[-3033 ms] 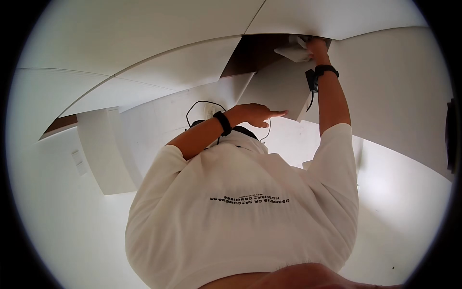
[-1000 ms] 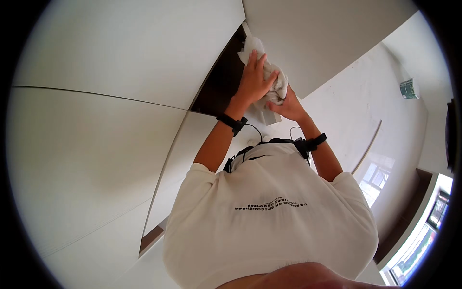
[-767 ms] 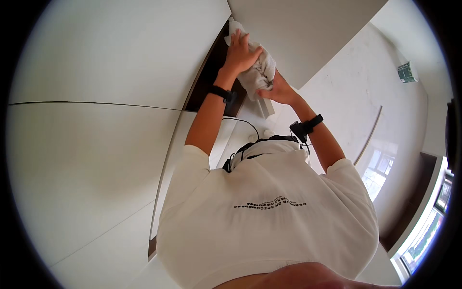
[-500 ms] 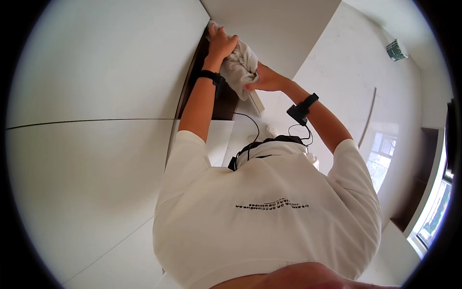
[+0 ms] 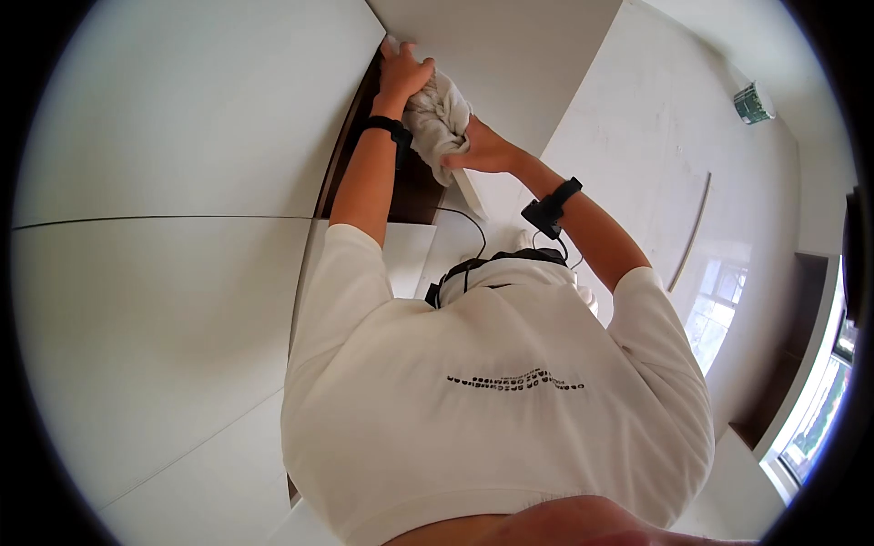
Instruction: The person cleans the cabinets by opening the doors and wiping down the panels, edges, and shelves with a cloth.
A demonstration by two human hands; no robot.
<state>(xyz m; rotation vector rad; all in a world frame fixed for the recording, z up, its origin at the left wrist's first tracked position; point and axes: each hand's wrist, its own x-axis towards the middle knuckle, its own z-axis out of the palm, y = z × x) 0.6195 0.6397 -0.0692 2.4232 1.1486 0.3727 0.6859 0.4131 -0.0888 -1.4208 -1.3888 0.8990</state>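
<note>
A crumpled off-white cloth point(image 5: 439, 116) is between my two hands, at the dark brown opening point(image 5: 417, 193) of a white cabinet. At the cloth's upper left end, my left hand point(image 5: 404, 75) has its fingers bent over it, close to the corner of a white door. My right hand point(image 5: 484, 148) grips the lower right side of the cloth, thumb beneath and fingers partly hidden behind the folds. Black straps circle both wrists, and a thin black cable hangs below the opening.
White cabinet doors point(image 5: 164, 309) fill the left side. A white panel point(image 5: 519, 55) stands open above the cloth. On the glossy floor to the right are a thin strip point(image 5: 692, 232) and a green and white bucket point(image 5: 753, 104). A window point(image 5: 815, 423) shows at lower right.
Earlier, my right hand alone held the cloth in the opening while my left hand was empty. Now both hold it. The view has turned, and hands and cloth have shifted up and left in the latest frames.
</note>
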